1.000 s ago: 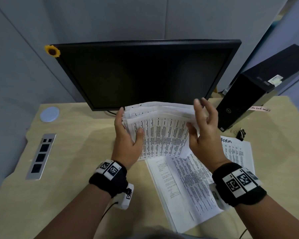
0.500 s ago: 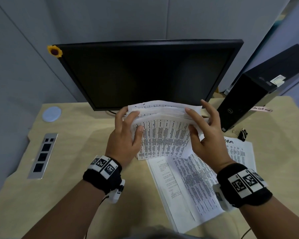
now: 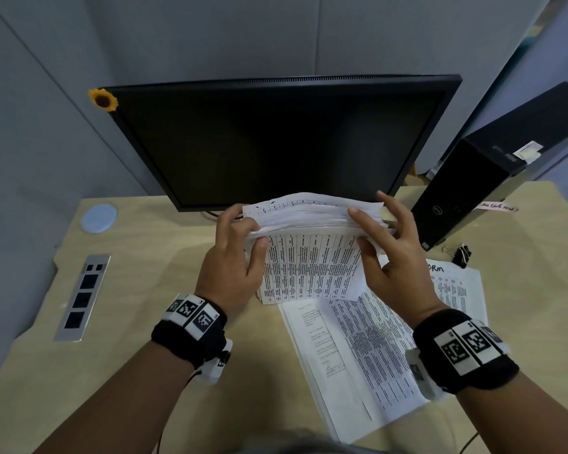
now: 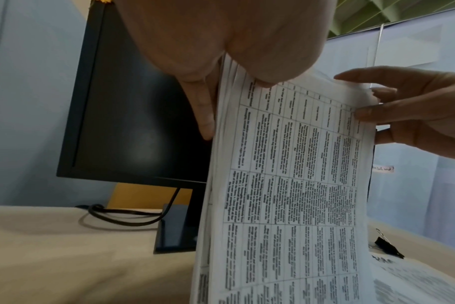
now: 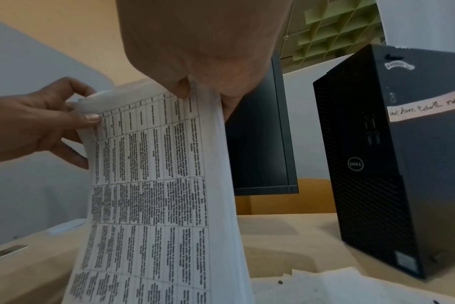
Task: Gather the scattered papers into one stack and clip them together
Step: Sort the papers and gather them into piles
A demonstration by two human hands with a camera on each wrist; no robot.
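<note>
both hands hold paper stack (image 3: 312, 257) upright on edge mid-desk (image 3: 145, 290), left hand (image 3: 233, 267) & right hand (image 3: 397, 263) pinching its top corners. binder clip (image 3: 461, 253) lies toward desk's right edge by loose sheets (image 3: 374, 348), nearer right hand.

Hands: two — left hand (image 3: 232, 270), right hand (image 3: 395, 267)
Held paper stack (image 3: 309, 257): one
Loose papers (image 3: 368, 355) on the bench (image 3: 145, 322): several — overlapped, count unclear
Binder clip (image 3: 462, 254): one
Monitor (image 3: 276, 142): one
Computer tower (image 3: 492, 172): one
</note>
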